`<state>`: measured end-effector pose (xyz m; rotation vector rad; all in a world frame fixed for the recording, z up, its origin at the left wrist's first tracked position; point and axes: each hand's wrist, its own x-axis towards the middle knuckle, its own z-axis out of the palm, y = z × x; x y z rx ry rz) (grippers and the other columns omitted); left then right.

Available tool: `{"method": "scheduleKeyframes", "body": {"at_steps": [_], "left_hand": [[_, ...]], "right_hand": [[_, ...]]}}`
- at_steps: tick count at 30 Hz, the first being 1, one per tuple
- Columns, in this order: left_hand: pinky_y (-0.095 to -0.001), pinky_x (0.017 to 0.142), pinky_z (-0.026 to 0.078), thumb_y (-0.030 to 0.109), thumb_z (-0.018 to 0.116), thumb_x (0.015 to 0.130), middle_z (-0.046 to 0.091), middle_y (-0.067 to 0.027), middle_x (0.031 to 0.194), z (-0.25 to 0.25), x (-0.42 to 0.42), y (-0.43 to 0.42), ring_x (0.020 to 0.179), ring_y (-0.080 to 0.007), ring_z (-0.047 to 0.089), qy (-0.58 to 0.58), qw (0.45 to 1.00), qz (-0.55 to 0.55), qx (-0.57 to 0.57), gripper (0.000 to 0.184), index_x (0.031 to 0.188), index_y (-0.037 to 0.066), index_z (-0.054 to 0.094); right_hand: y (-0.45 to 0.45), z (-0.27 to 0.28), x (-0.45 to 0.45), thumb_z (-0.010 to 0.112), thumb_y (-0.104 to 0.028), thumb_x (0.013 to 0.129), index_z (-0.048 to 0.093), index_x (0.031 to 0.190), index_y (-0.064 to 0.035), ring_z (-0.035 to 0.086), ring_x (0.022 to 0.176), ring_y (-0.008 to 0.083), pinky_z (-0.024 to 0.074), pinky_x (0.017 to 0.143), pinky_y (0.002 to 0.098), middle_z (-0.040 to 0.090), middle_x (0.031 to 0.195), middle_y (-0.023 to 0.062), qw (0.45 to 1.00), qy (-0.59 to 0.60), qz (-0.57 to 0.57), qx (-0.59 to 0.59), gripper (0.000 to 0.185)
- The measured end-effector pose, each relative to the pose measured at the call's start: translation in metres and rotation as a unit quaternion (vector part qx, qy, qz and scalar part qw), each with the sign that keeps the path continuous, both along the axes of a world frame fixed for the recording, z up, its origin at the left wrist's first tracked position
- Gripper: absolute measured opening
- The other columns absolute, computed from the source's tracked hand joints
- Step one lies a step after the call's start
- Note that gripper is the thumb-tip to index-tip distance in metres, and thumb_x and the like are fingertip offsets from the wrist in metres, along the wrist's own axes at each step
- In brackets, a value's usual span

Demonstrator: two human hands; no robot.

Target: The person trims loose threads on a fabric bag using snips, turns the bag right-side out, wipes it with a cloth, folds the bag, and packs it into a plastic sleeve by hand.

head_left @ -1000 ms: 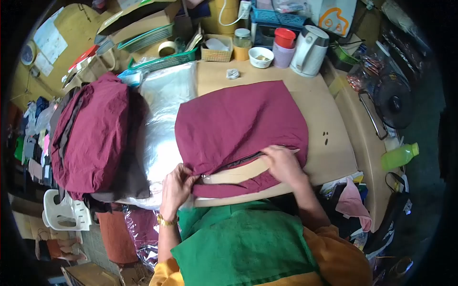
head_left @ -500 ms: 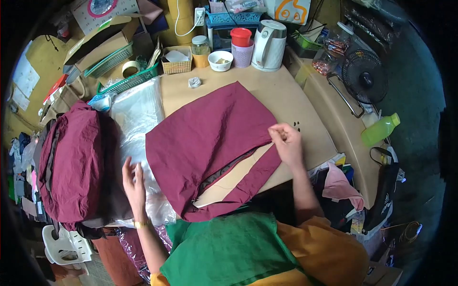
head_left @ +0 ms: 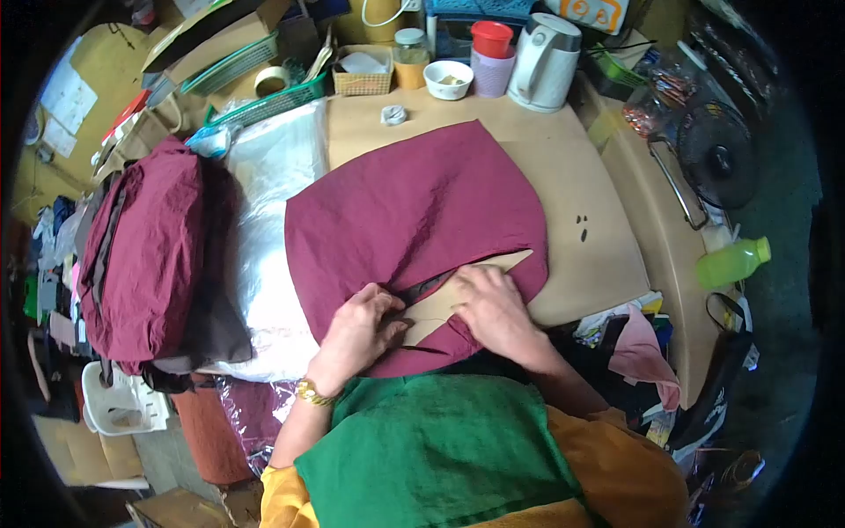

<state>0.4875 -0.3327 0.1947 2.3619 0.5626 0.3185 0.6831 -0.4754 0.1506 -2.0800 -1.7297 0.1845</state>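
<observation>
A maroon fabric piece (head_left: 414, 202) lies flat on the brown-covered table, with a long dark-edged opening along its near side. Through that opening the brown covering shows, crossed by a thin thread-like line. At the left end of the opening, my left hand (head_left: 359, 330) has its fingers closed on the fabric edge. My right hand (head_left: 493, 308) rests over the opening, right of its middle, with bent fingers pressed together; what they hold, if anything, is hidden. The near strip of the fabric passes below both hands.
Left of the fabric lie clear plastic bags (head_left: 273, 176) and a pile of maroon items (head_left: 145, 264). Along the back stand a white kettle (head_left: 544, 66), a white bowl (head_left: 448, 81), a jar (head_left: 410, 66) and baskets. At right are a green bottle (head_left: 731, 262) and a fan (head_left: 717, 157).
My left hand moved right from beside the fabric and closed on its edge. My right hand left the opening's right corner and moved left and down. The view shifted.
</observation>
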Motion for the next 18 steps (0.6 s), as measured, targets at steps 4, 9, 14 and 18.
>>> {"method": "scheduleKeyframes", "body": {"at_steps": [4,9,14,18], "left_hand": [[-0.0403,0.075,0.05,0.009,0.076,0.074,0.059,-0.0138,0.087,-0.039,-0.001,0.004,0.084,-0.0335,0.061,-0.027,0.992,0.099,0.076,0.024,0.095,0.002,0.066],[-0.0405,0.068,0.048,0.008,0.073,0.078,0.057,-0.0136,0.081,-0.052,0.003,0.005,0.078,-0.0332,0.059,-0.044,0.978,0.15,0.138,0.013,0.086,0.003,0.064],[-0.0407,0.068,0.047,0.008,0.07,0.08,0.056,-0.0136,0.079,-0.059,0.004,0.008,0.076,-0.0328,0.058,-0.048,0.976,0.157,0.141,0.011,0.086,0.003,0.062],[-0.0407,0.07,0.048,0.014,0.07,0.082,0.055,-0.0119,0.082,-0.054,0.004,0.008,0.078,-0.0313,0.058,-0.043,0.981,0.129,0.137,0.016,0.089,0.004,0.06]], "right_hand": [[0.008,-0.01,-0.016,0.061,-0.021,0.086,0.059,0.125,-0.0069,0.035,0.136,0.0357,0.0258,0.112,0.0552,0.046,0.14,0.015,0.977,-0.017,0.212,0.026,0.042],[-0.005,-0.01,0.013,0.062,-0.016,0.085,0.065,0.118,-0.017,0.048,0.127,0.0313,0.0253,0.112,0.0572,0.06,0.126,0.0116,0.932,0.041,0.359,0.036,0.033],[-0.04,0.038,0.059,0.064,-0.003,0.087,0.07,0.09,-0.001,0.071,0.083,0.019,0.0539,0.087,0.0383,0.073,0.092,0.0099,0.874,0.429,0.201,-0.105,0.007],[-0.029,0.031,0.042,0.065,-0.001,0.085,0.066,0.09,0.0015,0.068,0.08,0.0223,0.054,0.075,0.034,0.069,0.087,0.0124,0.96,0.271,0.033,0.061,0.006]]}}
